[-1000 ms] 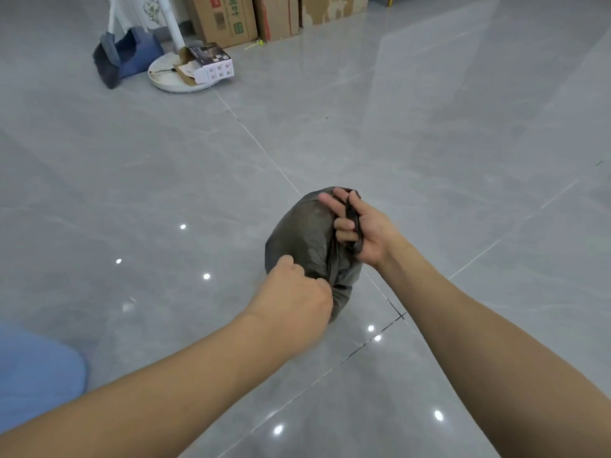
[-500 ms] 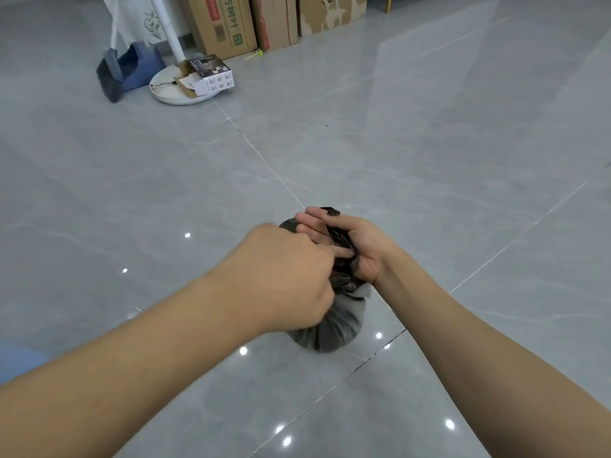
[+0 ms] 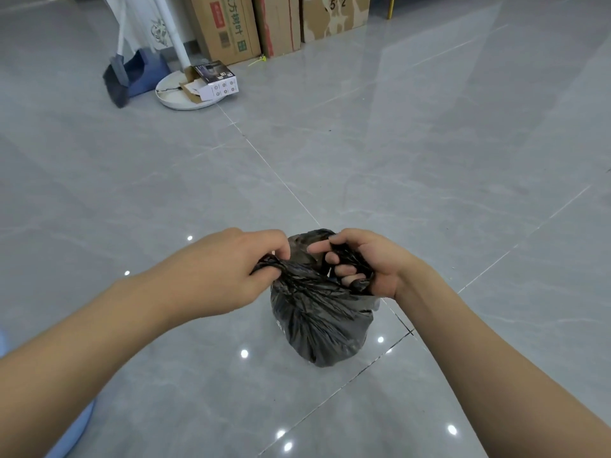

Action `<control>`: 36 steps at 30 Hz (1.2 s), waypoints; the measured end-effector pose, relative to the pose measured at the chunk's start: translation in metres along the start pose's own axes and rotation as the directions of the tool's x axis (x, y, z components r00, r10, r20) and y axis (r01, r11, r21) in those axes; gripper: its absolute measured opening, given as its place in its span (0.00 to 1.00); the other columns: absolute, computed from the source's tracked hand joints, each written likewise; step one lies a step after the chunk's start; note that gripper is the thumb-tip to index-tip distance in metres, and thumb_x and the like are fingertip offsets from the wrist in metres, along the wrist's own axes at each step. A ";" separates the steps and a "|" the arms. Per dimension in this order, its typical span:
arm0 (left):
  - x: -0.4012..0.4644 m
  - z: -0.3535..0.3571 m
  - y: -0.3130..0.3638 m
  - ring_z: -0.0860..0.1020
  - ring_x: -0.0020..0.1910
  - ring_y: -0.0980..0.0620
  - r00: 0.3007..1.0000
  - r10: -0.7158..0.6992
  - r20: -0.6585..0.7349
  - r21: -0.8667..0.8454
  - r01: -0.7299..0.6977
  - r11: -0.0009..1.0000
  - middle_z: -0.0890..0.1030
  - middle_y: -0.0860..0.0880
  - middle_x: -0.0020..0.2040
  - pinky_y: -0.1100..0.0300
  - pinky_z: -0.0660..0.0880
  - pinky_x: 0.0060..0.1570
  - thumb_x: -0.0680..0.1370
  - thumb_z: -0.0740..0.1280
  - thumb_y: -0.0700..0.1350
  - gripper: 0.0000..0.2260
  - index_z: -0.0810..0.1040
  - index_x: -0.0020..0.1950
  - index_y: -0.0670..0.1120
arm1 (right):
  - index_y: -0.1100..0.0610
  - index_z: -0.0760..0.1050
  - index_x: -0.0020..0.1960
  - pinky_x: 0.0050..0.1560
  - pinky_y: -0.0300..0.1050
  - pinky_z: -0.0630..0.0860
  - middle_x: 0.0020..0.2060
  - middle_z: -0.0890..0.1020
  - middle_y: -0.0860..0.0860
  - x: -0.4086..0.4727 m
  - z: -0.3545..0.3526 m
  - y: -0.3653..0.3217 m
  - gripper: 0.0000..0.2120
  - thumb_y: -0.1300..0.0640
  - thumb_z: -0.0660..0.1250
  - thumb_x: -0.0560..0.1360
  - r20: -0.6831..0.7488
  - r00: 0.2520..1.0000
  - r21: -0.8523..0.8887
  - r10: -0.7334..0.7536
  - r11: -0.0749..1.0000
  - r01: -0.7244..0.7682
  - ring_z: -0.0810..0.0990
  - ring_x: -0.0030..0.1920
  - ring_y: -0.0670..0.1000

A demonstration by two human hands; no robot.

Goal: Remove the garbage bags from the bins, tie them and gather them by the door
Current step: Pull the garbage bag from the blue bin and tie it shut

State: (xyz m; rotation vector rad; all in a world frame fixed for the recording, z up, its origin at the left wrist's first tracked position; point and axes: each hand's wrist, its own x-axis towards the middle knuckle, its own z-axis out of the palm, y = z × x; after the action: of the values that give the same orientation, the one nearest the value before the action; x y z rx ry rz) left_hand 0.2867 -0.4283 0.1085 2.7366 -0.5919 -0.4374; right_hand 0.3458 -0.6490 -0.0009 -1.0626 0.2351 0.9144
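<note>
Both hands are clamped on the top of 1 black garbage bag (image 3: 319, 320), pulling its gathered plastic apart sideways. On the left, the left hand (image 3: 228, 269) has its fingers curled tight around a twisted strand of the bag's mouth, knuckles up. On the right, the right hand (image 3: 365, 264) has the other strand wound through its curled fingers (image 3: 344, 270), with black plastic showing between them. The bag itself sits on the glossy grey tiled floor (image 3: 413, 153) right under the hands, bulging and wrinkled, just beside a dark grout line that crosses the tiles at its right.

Well apart from all this, along the far wall, from left to right: a dark broom (image 3: 116, 83) leaning by a blue dustpan (image 3: 145, 69), then a white round base (image 3: 178, 95) with a white pole rising from it, and a small open box (image 3: 211, 82) resting on that base. Further right, 3 cardboard boxes (image 3: 228, 26) stand side by side against the wall. Ceiling lights show as small white dots on the tiles near the bag. Something pale blue (image 3: 71, 434) sits at the bottom left edge; I can't tell what it is.
</note>
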 end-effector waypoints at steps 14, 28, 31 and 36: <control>0.037 0.053 -0.050 0.74 0.35 0.55 0.972 -0.201 -0.119 -0.355 0.147 0.923 0.80 0.53 0.38 0.65 0.70 0.35 0.77 0.65 0.41 0.05 0.80 0.46 0.50 | 0.63 0.72 0.59 0.16 0.33 0.59 0.62 0.79 0.58 -0.002 0.003 0.014 0.16 0.66 0.52 0.75 -0.007 0.999 0.242 -0.050 0.969 0.050 0.66 0.22 0.44; 0.052 0.051 -0.061 0.77 0.43 0.52 0.957 -0.213 -0.197 -0.222 0.168 0.960 0.81 0.55 0.43 0.58 0.72 0.44 0.77 0.63 0.40 0.08 0.79 0.49 0.51 | 0.54 0.74 0.41 0.24 0.40 0.56 0.25 0.68 0.49 0.004 0.040 0.025 0.15 0.45 0.74 0.67 -0.093 0.990 -0.697 0.110 0.703 -0.144 0.62 0.23 0.47; 0.052 0.060 -0.063 0.77 0.45 0.51 0.954 -0.243 -0.173 -0.245 0.197 0.949 0.81 0.54 0.42 0.56 0.74 0.47 0.76 0.63 0.41 0.09 0.79 0.47 0.53 | 0.54 0.71 0.29 0.26 0.42 0.55 0.22 0.66 0.50 0.003 0.043 0.022 0.13 0.52 0.71 0.68 -0.131 0.984 -0.772 0.117 0.611 -0.175 0.60 0.23 0.49; 0.052 0.070 -0.053 0.79 0.48 0.50 0.935 -0.335 -0.115 -0.525 0.229 0.820 0.82 0.50 0.46 0.53 0.77 0.52 0.77 0.62 0.38 0.08 0.79 0.49 0.47 | 0.54 0.71 0.27 0.28 0.41 0.55 0.25 0.62 0.53 -0.001 0.052 0.004 0.11 0.54 0.68 0.66 -0.194 0.943 -0.881 0.272 0.375 -0.289 0.58 0.24 0.51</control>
State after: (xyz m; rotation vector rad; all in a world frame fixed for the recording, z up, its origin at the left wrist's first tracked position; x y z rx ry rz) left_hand 0.3256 -0.4212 0.0146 2.3132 0.0041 -0.3160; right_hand 0.3292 -0.6056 0.0229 -2.1094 -0.1210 1.4085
